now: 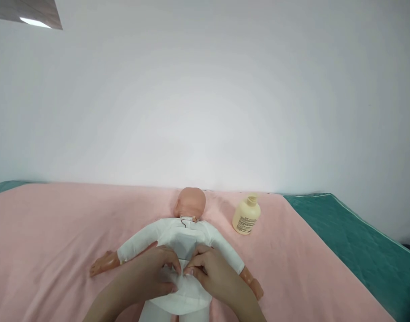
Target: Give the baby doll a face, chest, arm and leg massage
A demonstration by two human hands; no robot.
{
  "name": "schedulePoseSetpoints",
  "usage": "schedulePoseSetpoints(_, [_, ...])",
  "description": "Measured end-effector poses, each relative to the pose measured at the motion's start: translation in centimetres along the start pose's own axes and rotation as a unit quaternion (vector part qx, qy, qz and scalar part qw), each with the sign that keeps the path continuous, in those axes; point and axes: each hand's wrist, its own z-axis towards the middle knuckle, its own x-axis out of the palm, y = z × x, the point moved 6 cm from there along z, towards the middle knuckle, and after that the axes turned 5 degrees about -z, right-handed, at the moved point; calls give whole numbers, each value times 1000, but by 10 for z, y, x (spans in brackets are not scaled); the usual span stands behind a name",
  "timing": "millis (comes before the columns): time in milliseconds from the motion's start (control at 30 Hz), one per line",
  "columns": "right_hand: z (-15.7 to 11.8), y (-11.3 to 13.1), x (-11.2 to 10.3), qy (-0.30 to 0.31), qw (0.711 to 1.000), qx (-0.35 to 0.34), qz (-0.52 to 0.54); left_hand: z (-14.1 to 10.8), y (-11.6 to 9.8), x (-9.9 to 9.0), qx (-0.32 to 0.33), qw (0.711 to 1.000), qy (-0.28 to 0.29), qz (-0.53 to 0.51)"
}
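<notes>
A baby doll [190, 290] with a white cloth body lies with no face showing, its bald head [190, 203] toward the wall and its arms spread. My left hand [158, 270] rests at the doll's lower torso, fingers curved, thumb and forefinger apart, fingertips touching the white cloth. Close beside it, my right hand [213, 272] pinches a small fold of that cloth between thumb and forefinger. The two hands nearly meet at the doll's midline. A greyish patch [184, 245] shows on the torso just above them.
A pale yellow bottle [247, 215], open at the neck and printed with dark text, stands right of the doll's head. Beneath everything is a pink sheet [74, 223], with a green cover [362, 241] at the right. A white wall [205, 98] rises behind.
</notes>
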Motion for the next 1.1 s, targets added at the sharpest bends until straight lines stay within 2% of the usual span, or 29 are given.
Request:
schedulePoseSetpoints(100, [0,0,4,-3,1000,5,-21,1,3,7,-50,997,63,-16])
schedulePoseSetpoints(233, [1,4,1,-4,1000,-9,-27,5,-6,4,-25,996,85,-14])
schedulePoseSetpoints(433, [4,2,-9,-19,1000,-3,-1,9,-14,-6,10,1000,4,-23])
schedulePoseSetpoints(733, [6,-5,3,-32,999,3,-40,19,3,10,-9,999,31,-31])
schedulePoseSetpoints(933, [5,-5,-3,-34,999,-6,27,23,-1,7,-7,998,-4,-62])
schedulePoseSetpoints(1000, [5,-10,-4,-57,997,-5,61,25,-5,6,4,996,-20,-87])
schedulePoseSetpoints(1100, [8,-24,-7,-135,987,14,83,27,-9,1,36,991,-73,-110])
